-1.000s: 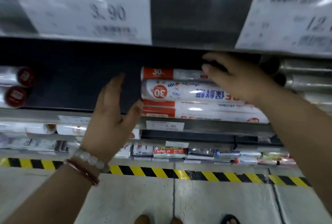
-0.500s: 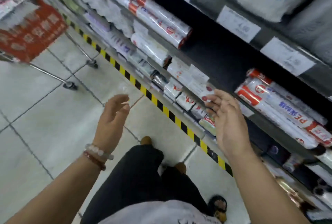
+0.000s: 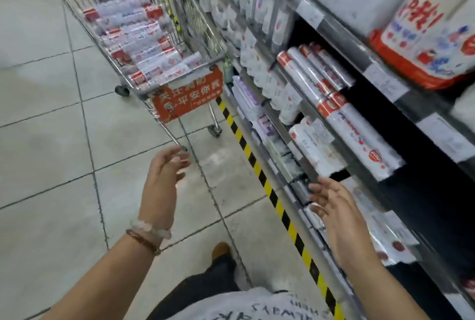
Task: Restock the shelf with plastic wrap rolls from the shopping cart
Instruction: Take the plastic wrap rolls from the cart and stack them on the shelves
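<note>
A wire shopping cart [image 3: 180, 6] stands ahead on the aisle, holding several plastic wrap rolls [image 3: 138, 34] with red ends. More plastic wrap rolls [image 3: 316, 73] lie on the shelf [image 3: 380, 80] to the right, with a dark gap behind them. My left hand [image 3: 162, 183] hovers over the floor, fingers relaxed and holding nothing, short of the cart. My right hand [image 3: 339, 219] is held out beside the lower shelf edge, fingers spread, holding nothing.
A red sign [image 3: 187, 98] hangs on the cart's near end. A yellow and black stripe [image 3: 272, 196] runs along the shelf base. Large white and red packs [image 3: 421, 26] fill the upper shelf. Grey tiled floor [image 3: 51, 165] lies to the left. My legs and shoe [image 3: 221, 250] show below.
Both hands have left the shelf's rolls and are now held out empty. The view has swung left from the shelf face toward the cart, which now shows in full.
</note>
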